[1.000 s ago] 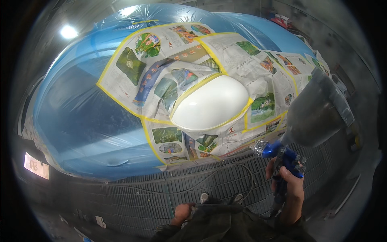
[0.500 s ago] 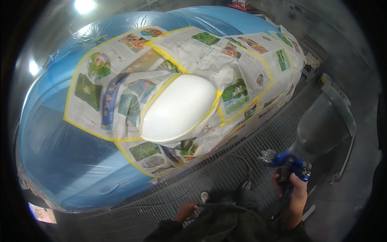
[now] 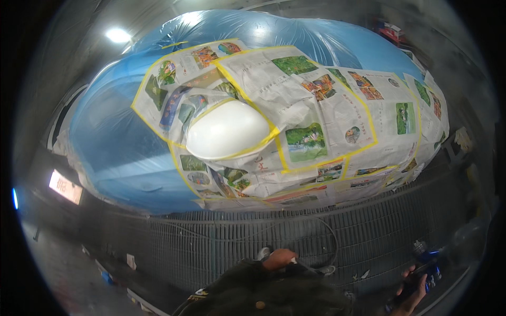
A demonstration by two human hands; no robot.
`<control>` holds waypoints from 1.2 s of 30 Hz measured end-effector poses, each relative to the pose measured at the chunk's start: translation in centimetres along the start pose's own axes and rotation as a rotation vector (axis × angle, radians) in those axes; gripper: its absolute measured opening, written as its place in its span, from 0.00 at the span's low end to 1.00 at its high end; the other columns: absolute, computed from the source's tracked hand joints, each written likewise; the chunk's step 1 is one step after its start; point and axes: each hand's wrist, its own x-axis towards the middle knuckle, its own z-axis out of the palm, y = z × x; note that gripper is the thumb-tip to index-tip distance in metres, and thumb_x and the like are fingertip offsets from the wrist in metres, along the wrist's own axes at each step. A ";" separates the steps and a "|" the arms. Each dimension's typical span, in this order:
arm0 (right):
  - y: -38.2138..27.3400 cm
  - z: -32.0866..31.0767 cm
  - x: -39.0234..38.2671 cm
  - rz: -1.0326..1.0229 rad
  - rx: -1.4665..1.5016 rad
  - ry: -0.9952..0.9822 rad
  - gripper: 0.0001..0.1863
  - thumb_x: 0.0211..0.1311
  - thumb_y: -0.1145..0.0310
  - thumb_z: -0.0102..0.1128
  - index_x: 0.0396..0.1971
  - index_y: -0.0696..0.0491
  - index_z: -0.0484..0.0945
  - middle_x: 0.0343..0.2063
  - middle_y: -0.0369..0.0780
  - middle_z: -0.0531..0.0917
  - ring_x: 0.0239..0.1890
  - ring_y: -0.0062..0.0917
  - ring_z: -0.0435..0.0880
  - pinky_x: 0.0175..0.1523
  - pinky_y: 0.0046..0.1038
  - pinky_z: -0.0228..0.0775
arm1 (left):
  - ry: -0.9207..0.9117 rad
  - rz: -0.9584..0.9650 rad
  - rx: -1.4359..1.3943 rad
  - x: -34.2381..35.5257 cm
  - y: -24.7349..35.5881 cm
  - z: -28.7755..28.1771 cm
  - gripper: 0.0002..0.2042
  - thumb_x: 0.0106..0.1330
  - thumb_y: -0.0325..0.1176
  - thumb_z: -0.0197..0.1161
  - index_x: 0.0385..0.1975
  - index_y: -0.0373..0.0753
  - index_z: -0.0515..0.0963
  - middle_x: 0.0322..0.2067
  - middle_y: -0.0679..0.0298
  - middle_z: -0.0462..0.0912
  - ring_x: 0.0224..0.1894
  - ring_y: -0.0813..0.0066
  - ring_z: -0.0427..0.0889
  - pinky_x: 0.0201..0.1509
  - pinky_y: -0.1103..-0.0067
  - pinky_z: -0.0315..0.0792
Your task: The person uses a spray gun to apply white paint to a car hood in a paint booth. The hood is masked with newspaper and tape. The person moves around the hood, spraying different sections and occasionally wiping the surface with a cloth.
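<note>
At lower right, near the picture's rim, a blue-and-dark spray gun [image 3: 433, 274] is held well apart from the covered body. The right hand [image 3: 413, 295] is closed round its grip, fingers wrapped and thumb alongside. The left hand [image 3: 280, 259] lies before the wearer's trunk, partly curled; whether it grips anything cannot be determined. Underfoot is dark slatted grating [image 3: 253, 227], crossed by a looping hose [image 3: 335, 239]. Beyond it, a rounded white panel [image 3: 229, 130] sits exposed among newspaper sheets [image 3: 387, 118] edged with yellow tape [image 3: 273, 132]; blue plastic film [image 3: 113, 129] covers adjoining areas. A bright lamp [image 3: 118, 35] is at upper left. Print and colour photographs appear on the newspaper; a lit panel [image 3: 65, 187] at left bears dark characters.
</note>
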 end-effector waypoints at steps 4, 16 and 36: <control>-4.0 -4.8 0.9 -0.039 -0.145 0.322 0.19 0.75 0.55 0.49 0.50 0.56 0.76 0.41 0.39 0.85 0.31 0.24 0.84 0.23 0.21 0.70 | 0.008 0.070 -0.056 7.8 5.6 2.8 0.10 0.60 0.30 0.62 0.41 0.44 0.81 0.36 0.60 0.82 0.42 0.53 0.79 0.45 0.62 0.71; -7.8 -18.5 11.5 -0.200 -0.047 0.427 0.14 0.67 0.61 0.61 0.41 0.57 0.78 0.34 0.41 0.83 0.33 0.25 0.83 0.19 0.23 0.73 | -0.527 -0.035 0.142 31.1 11.1 13.2 0.13 0.62 0.37 0.59 0.45 0.50 0.84 0.37 0.55 0.86 0.42 0.48 0.83 0.46 0.59 0.75; -19.6 -39.8 45.6 -0.103 0.025 0.203 0.21 0.67 0.59 0.60 0.49 0.62 0.75 0.36 0.46 0.83 0.34 0.28 0.84 0.21 0.23 0.76 | -0.564 -0.265 0.207 57.7 23.6 23.0 0.13 0.65 0.38 0.62 0.47 0.48 0.84 0.35 0.56 0.87 0.39 0.52 0.85 0.43 0.62 0.76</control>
